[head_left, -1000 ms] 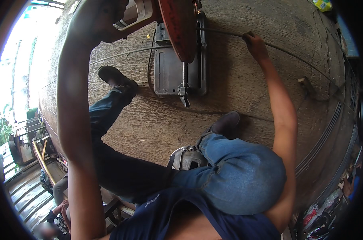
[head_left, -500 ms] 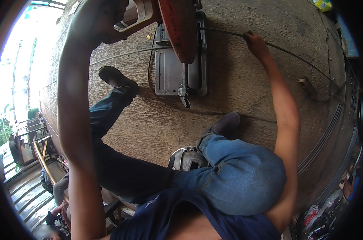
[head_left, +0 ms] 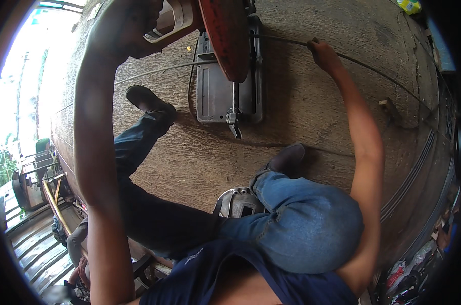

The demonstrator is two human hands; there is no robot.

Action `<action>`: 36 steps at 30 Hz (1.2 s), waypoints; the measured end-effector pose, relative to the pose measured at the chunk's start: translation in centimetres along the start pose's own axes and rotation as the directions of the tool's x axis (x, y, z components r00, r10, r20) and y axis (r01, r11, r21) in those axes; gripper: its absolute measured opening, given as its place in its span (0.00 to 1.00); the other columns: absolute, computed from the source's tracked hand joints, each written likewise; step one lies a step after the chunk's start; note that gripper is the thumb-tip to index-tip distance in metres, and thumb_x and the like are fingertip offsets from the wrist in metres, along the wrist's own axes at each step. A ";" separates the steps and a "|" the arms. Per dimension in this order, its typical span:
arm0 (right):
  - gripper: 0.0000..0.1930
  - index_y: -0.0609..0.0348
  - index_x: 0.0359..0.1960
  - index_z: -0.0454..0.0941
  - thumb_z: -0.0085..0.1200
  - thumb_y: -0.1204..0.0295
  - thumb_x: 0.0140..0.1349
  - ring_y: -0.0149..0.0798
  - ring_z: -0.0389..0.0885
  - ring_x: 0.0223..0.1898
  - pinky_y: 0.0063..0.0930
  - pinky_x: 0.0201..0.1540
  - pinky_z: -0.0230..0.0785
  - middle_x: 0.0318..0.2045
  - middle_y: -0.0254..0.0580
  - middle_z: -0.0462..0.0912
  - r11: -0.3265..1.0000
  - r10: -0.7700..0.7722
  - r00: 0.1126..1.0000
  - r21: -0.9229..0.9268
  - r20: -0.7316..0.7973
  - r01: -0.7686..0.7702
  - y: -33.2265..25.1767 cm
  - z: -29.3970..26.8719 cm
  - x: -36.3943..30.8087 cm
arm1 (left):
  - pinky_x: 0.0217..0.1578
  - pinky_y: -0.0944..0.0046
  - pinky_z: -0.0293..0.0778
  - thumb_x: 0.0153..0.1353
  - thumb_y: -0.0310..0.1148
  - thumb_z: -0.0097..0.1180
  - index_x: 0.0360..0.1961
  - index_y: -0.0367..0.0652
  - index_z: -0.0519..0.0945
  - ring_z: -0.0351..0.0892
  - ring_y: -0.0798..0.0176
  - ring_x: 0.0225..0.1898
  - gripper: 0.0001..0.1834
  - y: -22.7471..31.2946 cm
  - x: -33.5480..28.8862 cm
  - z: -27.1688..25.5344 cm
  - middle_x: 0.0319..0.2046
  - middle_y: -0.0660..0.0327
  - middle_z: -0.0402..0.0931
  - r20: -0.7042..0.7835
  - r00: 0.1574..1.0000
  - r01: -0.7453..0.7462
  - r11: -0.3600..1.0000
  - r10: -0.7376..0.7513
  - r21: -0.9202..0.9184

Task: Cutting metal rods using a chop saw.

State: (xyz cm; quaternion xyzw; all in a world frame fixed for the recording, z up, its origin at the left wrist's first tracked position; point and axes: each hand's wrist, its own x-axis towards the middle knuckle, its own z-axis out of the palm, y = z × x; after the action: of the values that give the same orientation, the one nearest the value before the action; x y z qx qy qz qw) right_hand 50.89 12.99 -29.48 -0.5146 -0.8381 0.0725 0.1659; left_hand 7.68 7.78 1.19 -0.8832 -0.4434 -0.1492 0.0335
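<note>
A chop saw stands on the concrete floor ahead of me, with a grey base (head_left: 215,96) and a red blade guard (head_left: 228,35) raised above it. My left hand (head_left: 134,28) grips the saw's beige handle (head_left: 174,23) at the top of the view. My right hand (head_left: 324,53) is closed on a thin steel rod (head_left: 388,79) that runs across the saw's base and curves off to the right. I am crouched, both knees in jeans below, with a shoe at left (head_left: 146,99) and another at centre (head_left: 286,157).
A grey round power tool (head_left: 235,201) lies on the floor by my right knee. A small wood block (head_left: 388,107) sits at right. More rods (head_left: 423,162) lie along the right edge. Metal frames (head_left: 32,173) and another person's arm (head_left: 78,239) are at lower left.
</note>
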 end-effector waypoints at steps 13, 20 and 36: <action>0.07 0.65 0.36 0.71 0.43 0.74 0.64 0.59 0.77 0.37 0.48 0.37 0.71 0.35 0.58 0.75 1.000 -0.003 1.000 0.013 0.029 0.003 0.2 0.2 0.5 | 0.38 0.71 0.77 0.29 0.23 0.74 0.46 0.41 0.77 0.80 0.67 0.38 0.35 -1.1 -0.2 -0.8 0.37 0.63 0.79 0.077 0.987 0.134 0.987 -0.142 0.090; 0.08 0.66 0.35 0.72 0.44 0.73 0.63 0.60 0.77 0.36 0.48 0.37 0.71 0.34 0.58 0.75 0.999 0.028 0.999 0.033 0.032 -0.029 0.1 -0.1 0.0 | 0.38 0.71 0.77 0.29 0.23 0.74 0.46 0.41 0.78 0.80 0.67 0.37 0.35 -1.4 -0.2 -0.1 0.37 0.63 0.79 0.068 0.996 0.053 0.991 -0.062 0.123; 0.09 0.66 0.36 0.74 0.47 0.70 0.63 0.58 0.77 0.36 0.47 0.37 0.70 0.34 0.59 0.74 0.987 -0.019 1.000 0.158 0.018 0.016 -0.8 -0.7 -0.6 | 0.37 0.70 0.77 0.30 0.25 0.73 0.46 0.41 0.77 0.79 0.66 0.36 0.34 -1.4 0.0 -0.6 0.36 0.62 0.78 0.107 0.992 -0.091 0.942 0.059 0.324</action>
State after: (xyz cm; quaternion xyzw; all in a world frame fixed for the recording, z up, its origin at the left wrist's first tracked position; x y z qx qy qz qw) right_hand 50.77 12.03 -28.69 -0.4918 -0.8358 0.1420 0.1987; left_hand 6.38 8.53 1.64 -0.8877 -0.4290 -0.0295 0.1644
